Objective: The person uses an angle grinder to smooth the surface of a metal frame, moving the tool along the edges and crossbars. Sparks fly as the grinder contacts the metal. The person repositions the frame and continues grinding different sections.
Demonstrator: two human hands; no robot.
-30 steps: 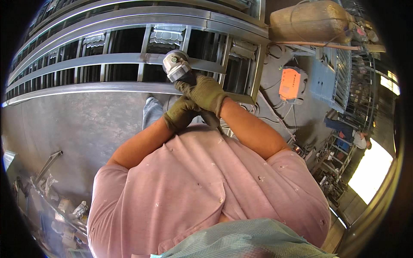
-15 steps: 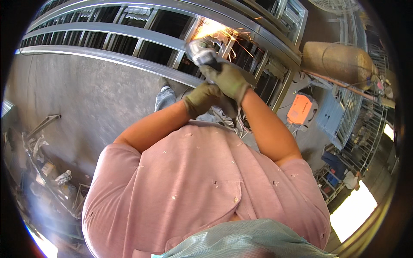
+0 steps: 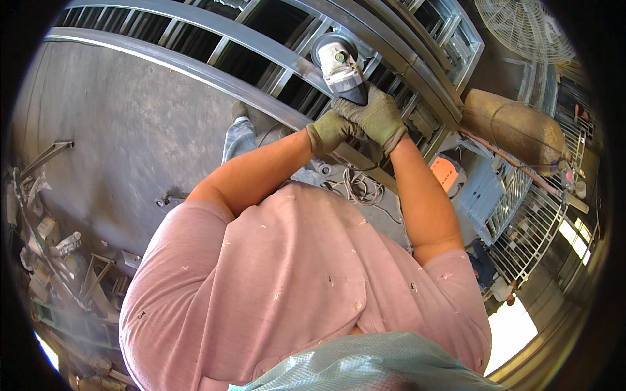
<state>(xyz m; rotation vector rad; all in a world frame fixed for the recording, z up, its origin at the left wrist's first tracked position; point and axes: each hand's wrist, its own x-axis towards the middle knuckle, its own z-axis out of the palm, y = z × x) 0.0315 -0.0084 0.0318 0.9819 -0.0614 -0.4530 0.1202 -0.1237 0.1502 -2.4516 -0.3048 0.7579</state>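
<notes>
Both my hands wear olive-green work gloves and grip an angle grinder with a pale head and a dark body. My right hand wraps the body just behind the head. Close beside it, to the left and nearer me, my left hand is closed round the rear part, which the gloves mostly hide. The round disc at the far end sits over the metal frame, a ladder-like work of silvery bars. Whether the disc touches a bar I cannot tell. No sparks show.
A rusty gas cylinder lies at the right, near an orange panel. Coiled cables lie on the floor below my hands. A white wire fan guard stands far right. Scrap and boxes clutter the left.
The bright sparks at the disc have stopped. My hands and the grinder have shifted right and slightly up in the picture, and the view has moved too.
</notes>
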